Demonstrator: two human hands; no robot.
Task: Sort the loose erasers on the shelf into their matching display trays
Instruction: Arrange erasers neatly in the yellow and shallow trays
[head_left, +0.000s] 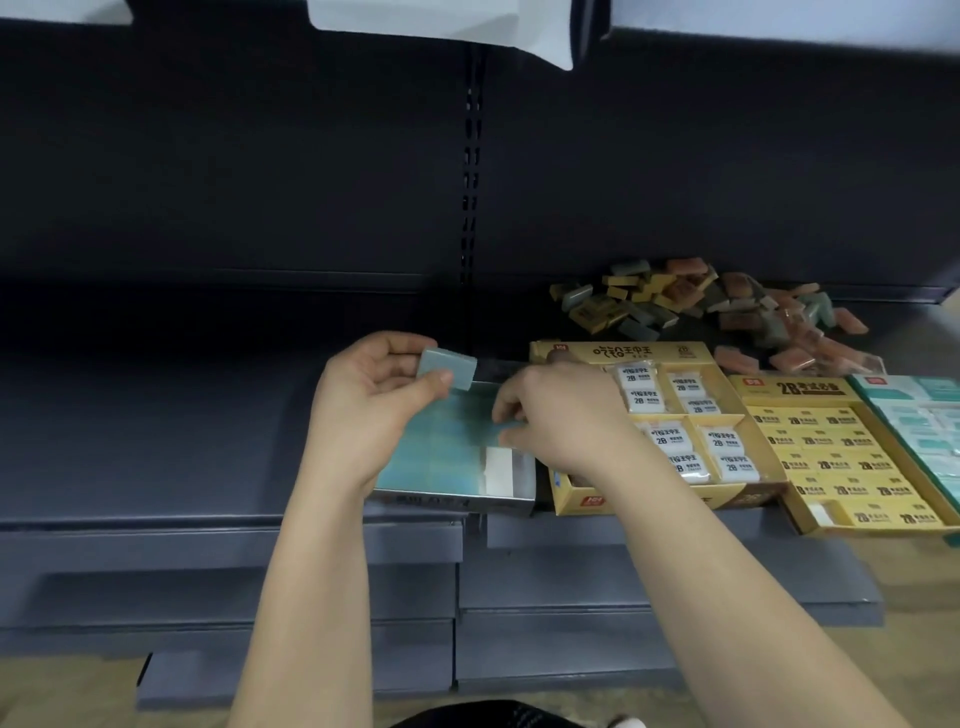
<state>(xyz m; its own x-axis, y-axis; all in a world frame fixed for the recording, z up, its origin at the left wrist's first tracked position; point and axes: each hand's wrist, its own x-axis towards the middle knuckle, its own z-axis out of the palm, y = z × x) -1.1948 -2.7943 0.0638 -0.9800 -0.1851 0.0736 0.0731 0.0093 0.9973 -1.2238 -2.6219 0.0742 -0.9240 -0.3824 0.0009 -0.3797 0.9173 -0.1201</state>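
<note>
Grey tray (452, 503) at the shelf (156, 441) front, nearly full: the right hand (558, 410) pinches a teal eraser (513, 427) inside it; the left hand (374, 400) grips a grey-green eraser (448, 368) just above its far end; loose erasers (701, 306) lie heaped behind, right

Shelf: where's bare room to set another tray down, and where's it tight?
Free: the shelf deck left of the teal tray, bare out to the frame edge, and the strip behind that tray up to the back panel. Tight: to its right, three more trays sit side by side with no gap showing, and the loose eraser pile is behind them.
</note>
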